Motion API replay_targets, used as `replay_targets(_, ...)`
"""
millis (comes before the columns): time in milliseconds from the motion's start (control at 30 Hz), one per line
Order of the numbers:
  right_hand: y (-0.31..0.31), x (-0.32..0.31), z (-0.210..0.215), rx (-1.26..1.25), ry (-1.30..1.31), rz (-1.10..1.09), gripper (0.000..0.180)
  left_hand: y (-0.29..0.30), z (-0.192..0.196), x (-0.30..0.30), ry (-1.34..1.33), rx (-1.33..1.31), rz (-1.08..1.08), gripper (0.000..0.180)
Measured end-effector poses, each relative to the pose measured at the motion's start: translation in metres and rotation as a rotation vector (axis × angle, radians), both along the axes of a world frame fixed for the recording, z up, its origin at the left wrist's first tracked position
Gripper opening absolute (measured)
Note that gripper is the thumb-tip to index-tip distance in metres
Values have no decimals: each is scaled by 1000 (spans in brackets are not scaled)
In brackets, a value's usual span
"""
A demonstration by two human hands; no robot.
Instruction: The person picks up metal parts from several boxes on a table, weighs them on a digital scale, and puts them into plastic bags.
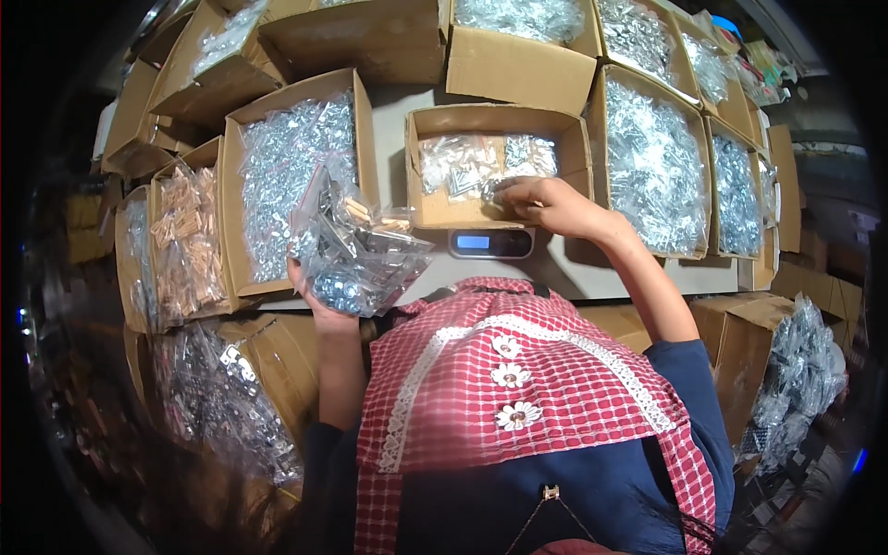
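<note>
My left hand (324, 301) grips a clear plastic bag (363, 248) from below and the left. Inside it show shiny metal hardware and a few wooden dowels. Over a low cardboard box (499, 116) in the middle, my right hand (553, 205) reaches in from the right with its fingers bent and pressed together. Their tips touch small clear bags of metal parts (529, 155) lying in that box; what they pinch is hidden. Just in front of the box, a scale (490, 242) shows a lit blue display.
A large carton of bagged hardware (296, 176) stands left, beside a carton of bagged wooden dowels (188, 231). More bagged metal parts (652, 157) fill cartons on the right and back. Below the table's sides are further bag-filled cartons (227, 398).
</note>
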State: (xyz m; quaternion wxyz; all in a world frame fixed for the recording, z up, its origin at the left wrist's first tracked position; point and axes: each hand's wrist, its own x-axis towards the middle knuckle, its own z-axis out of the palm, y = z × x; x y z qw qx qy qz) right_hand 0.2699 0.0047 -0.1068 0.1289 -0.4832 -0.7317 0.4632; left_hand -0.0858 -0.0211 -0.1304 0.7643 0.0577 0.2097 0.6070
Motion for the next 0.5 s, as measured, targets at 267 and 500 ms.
replay_targets(267,0,-22,-14,76,-203,-115,20,5,-2,-1,37,46,-82,57)
replay_targets(500,-21,-17,24,18,374,-502,20,11,32,23,187,-72,-56,60)
